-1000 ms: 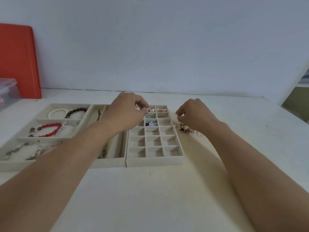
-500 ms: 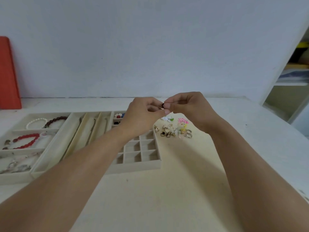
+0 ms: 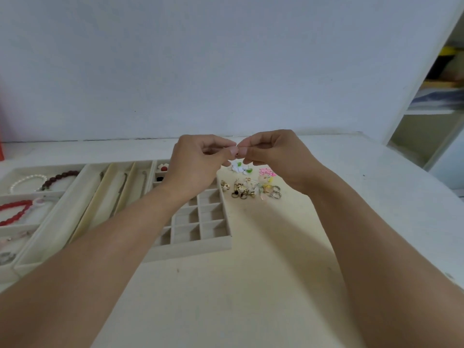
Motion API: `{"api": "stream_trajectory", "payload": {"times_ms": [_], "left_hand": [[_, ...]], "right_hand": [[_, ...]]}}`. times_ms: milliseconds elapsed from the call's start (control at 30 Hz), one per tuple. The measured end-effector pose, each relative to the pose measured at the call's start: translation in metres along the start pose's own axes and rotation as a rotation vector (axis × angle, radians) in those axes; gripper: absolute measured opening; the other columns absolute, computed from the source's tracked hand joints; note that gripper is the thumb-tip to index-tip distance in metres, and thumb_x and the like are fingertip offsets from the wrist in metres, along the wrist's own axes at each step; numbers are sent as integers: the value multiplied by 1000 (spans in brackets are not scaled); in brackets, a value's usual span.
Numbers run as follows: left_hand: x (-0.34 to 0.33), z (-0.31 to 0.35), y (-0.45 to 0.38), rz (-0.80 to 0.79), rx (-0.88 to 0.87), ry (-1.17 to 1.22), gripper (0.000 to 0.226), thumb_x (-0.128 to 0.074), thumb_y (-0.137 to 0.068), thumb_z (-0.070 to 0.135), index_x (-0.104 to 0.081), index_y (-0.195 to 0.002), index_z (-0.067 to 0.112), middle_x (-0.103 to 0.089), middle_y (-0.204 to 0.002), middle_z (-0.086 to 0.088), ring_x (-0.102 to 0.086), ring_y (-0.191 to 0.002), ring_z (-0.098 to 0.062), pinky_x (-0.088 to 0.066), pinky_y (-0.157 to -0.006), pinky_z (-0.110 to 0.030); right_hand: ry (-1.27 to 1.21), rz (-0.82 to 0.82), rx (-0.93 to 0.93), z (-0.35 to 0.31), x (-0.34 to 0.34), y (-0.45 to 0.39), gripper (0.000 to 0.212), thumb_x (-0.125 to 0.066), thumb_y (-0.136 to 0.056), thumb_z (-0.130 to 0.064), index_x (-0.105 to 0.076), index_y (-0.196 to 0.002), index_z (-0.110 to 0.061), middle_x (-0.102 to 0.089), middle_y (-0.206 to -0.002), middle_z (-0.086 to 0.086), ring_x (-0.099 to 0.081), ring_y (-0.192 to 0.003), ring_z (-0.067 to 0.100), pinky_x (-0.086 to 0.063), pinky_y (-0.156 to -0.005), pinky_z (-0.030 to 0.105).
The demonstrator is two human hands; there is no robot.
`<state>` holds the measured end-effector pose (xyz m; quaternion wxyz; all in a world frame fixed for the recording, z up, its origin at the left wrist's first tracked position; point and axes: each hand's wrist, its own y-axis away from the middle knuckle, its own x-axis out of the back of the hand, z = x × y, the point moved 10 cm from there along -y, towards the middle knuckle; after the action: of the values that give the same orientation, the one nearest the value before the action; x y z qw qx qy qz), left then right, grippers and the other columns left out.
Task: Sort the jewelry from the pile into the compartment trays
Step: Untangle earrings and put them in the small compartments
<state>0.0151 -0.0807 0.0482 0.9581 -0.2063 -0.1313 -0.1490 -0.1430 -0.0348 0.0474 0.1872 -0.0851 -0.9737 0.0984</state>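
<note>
My left hand point(image 3: 198, 164) and my right hand point(image 3: 273, 154) meet fingertip to fingertip above the table, both pinching one tiny dark jewelry piece point(image 3: 236, 153) that is mostly hidden by the fingers. Below them lies the pile of small jewelry point(image 3: 251, 188): gold earrings, rings, white-green and pink pieces. The beige grid tray point(image 3: 200, 249) with small compartments sits under my left forearm. A long-slot tray point(image 3: 75, 212) with chains lies left of it. A bracelet tray point(image 3: 15, 194) holds red, dark and pearl bracelets at the far left.
A white wall rises right behind the table. An open shelf unit point(image 3: 437, 106) stands at the right. A red object's edge point(image 3: 1, 151) shows at the far left. Bare tabletop point(image 3: 251, 297) lies in front of the trays.
Both hands rose from the grid tray and the pile and came together, pinching a small piece. The camera view swung right, so the trays shifted left.
</note>
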Motion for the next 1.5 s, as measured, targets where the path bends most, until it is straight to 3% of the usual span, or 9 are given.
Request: {"api": "stream_trajectory", "payload": {"times_ms": [167,367,500,600,733,867,1067,1267,1500], "left_hand": [[2,2,-3,19,-44,3,7,-75,-89,16,-79,-94,20,-77,-81,5,-75,-74,-11,-61,-82,-33],[7,-12,-6,23,56,122,11,-77,-87,12,-78,-97,15,-77,-82,-3,-74,-75,-11,-60,-80,-26],[10,-26,-6,48,125,133,6,-71,-91,8,-75,-93,12,-76,-78,-1,-71,-68,-8,-59,-81,-30],[10,-27,-6,41,141,145,7,-65,-95,9,-72,-93,11,-77,-79,0,-72,-69,-11,-58,-73,-27],[9,-23,-7,21,120,102,6,-66,-95,12,-72,-98,10,-78,-81,0,-72,-70,-8,-58,-75,-26],[7,-22,-6,-3,107,73,5,-68,-94,14,-73,-97,14,-78,-81,2,-71,-70,-5,-57,-80,-28],[8,-20,-6,-3,109,67,5,-69,-93,14,-73,-96,15,-78,-81,3,-71,-70,-6,-58,-83,-32],[5,-18,-4,-35,116,46,7,-70,-92,16,-74,-97,16,-78,-83,5,-73,-75,-8,-57,-87,-40],[6,-17,-5,-88,121,-8,11,-65,-95,14,-74,-99,19,-78,-86,7,-73,-82,-9,-58,-89,-41]], "right_hand": [[-95,41,-47,10,-10,-2,13,-80,-84,-25,-79,-92,-15,-74,-81,-4,-64,-74,9,-52,-75,25],[-128,16,-52,11,-14,-5,11,-73,-91,-16,-79,-99,-19,-76,-87,-4,-67,-76,6,-50,-69,17],[587,23,-68,28,-8,-8,15,-72,-88,-17,-80,-86,-30,-72,-75,-18,-67,-63,1,-45,-58,11],[719,-67,-150,45,-13,-7,14,-73,-87,-18,-80,-85,-30,-73,-80,-13,-69,-64,11,-48,-57,18],[829,-112,-152,46,-21,-6,17,-69,-90,-19,-80,-96,-31,-74,-94,-8,-67,-86,13,-53,-78,27],[861,-141,-144,46,-26,-3,24,-66,-92,-17,-77,-105,-33,-69,-100,-5,-54,-69,3,-46,-73,24],[846,-146,-132,46,-27,-3,22,-66,-92,-18,-78,-106,-30,-71,-98,-4,-51,-60,-2,-44,-70,22],[793,-131,-145,49,-28,-4,16,-77,-86,-34,-78,-102,-32,-66,-90,-7,-52,-63,1,-41,-62,23],[783,-53,-212,58,-22,-9,10,-82,-81,-36,-78,-88,-30,-69,-86,-5,-64,-74,14,-52,-68,27]]}}
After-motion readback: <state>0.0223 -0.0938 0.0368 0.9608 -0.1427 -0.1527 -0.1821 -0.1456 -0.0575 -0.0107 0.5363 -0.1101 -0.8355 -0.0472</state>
